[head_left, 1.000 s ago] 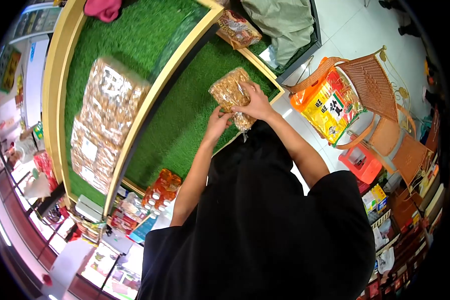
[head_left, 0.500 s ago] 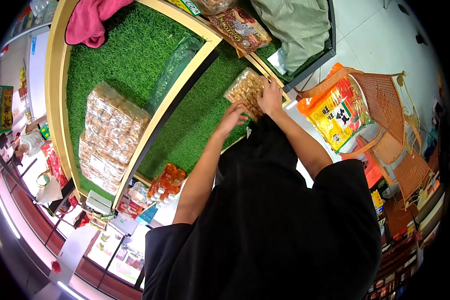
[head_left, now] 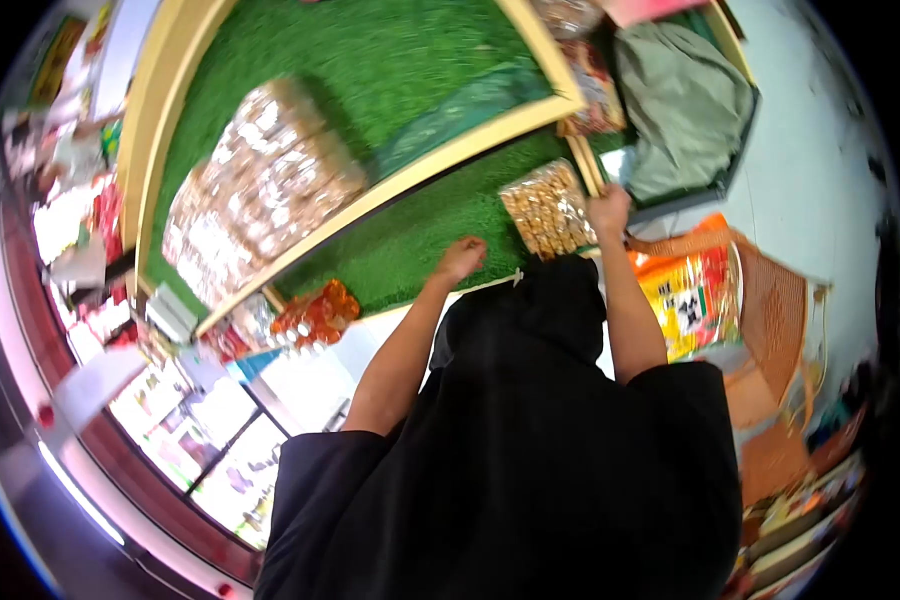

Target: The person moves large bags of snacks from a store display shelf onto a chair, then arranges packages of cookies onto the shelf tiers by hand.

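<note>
A clear-wrapped pack of golden-brown, nut-like snacks [head_left: 548, 210] lies on the green turf, close to the wooden divider [head_left: 582, 160]. My right hand [head_left: 610, 212] is closed at the near end of that divider, just right of the pack. What its fingers hold, if anything, is hidden. To the left of the pack, apart from it, my left hand [head_left: 460, 260] hovers over the turf with its fingers curled in and nothing visible in them.
A large stack of wrapped snack packs [head_left: 260, 175] fills the raised turf section. Orange-red packages [head_left: 315, 315] lie at the left. A grey-green sack [head_left: 675, 105] sits in the right bin. A wicker chair [head_left: 775, 310] holds a yellow-and-red snack bag [head_left: 685, 300].
Both hands were on the snack pack; my left hand has come off to the left and my right hand has shifted to the divider's end. The view has turned and blurred.
</note>
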A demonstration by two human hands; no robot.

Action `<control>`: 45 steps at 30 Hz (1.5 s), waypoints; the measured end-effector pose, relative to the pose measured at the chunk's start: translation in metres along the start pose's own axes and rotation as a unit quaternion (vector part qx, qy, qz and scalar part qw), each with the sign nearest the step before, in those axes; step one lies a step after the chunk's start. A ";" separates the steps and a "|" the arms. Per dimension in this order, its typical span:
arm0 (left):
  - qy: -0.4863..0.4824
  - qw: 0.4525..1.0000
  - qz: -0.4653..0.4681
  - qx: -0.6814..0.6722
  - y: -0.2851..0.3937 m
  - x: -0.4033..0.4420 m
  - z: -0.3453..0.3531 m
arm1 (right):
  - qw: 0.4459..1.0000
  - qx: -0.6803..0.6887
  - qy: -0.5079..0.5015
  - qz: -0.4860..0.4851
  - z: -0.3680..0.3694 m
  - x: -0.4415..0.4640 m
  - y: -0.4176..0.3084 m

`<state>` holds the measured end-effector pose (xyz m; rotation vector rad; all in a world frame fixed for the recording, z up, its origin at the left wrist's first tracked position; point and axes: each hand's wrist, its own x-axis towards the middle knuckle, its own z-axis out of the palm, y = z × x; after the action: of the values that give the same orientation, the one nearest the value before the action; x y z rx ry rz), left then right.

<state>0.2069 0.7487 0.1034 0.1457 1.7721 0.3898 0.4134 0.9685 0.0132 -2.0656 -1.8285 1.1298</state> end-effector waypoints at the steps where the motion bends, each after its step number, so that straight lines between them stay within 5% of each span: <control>1: 0.009 1.000 0.019 -0.004 -0.006 -0.006 -0.001 | 0.999 0.027 -0.031 0.034 0.001 0.009 0.010; 10: 0.059 0.991 0.027 -0.121 -0.062 -0.047 0.002 | 0.988 -0.012 -0.106 -0.108 0.004 0.036 0.058; 14: 0.054 0.996 0.015 -0.075 -0.066 -0.056 -0.016 | 0.990 0.082 -0.088 -0.071 -0.008 0.032 0.046; 17: 0.098 0.987 0.034 -0.120 -0.051 -0.065 -0.031 | 0.955 0.287 -0.070 -0.030 0.002 0.040 0.053; 19: 0.106 0.979 0.079 -0.158 -0.036 -0.069 -0.045 | 0.914 0.402 -0.054 -0.019 -0.026 0.026 0.001; 22: 0.122 0.952 0.177 -0.218 -0.005 -0.080 -0.066 | 0.879 0.434 0.018 -0.195 -0.088 -0.013 -0.112; 25: 0.128 0.933 0.241 -0.233 0.038 -0.114 -0.082 | 0.819 0.387 0.050 -0.421 -0.147 -0.058 -0.211; 30: 0.153 0.899 0.335 -0.235 0.079 -0.171 -0.108 | 0.692 0.294 0.006 -0.660 -0.171 -0.111 -0.339; 33: 0.180 0.892 0.360 -0.204 0.084 -0.201 -0.123 | 0.659 0.263 -0.051 -0.703 -0.150 -0.134 -0.403; 37: 0.264 0.818 0.447 -0.248 0.085 -0.227 -0.146 | 0.664 0.149 -0.133 -0.720 -0.110 -0.146 -0.465; 39: 0.503 0.742 0.442 -0.035 0.090 -0.240 -0.153 | 0.663 0.106 -0.147 -0.726 -0.089 -0.143 -0.484; 40: 0.505 0.737 0.446 -0.037 0.096 -0.244 -0.155 | 0.671 0.010 -0.169 -0.722 -0.080 -0.140 -0.492; 42: 0.656 0.618 0.420 0.106 0.108 -0.244 -0.159 | 0.673 -0.091 -0.181 -0.711 -0.064 -0.129 -0.504; 45: 0.650 0.600 0.427 0.187 0.107 -0.224 -0.171 | 0.661 -0.116 -0.278 -0.688 -0.053 -0.120 -0.516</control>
<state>0.0841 0.7492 0.3787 1.3583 3.1672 0.9565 0.0452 1.0019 0.3970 0.1805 -2.8555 0.9539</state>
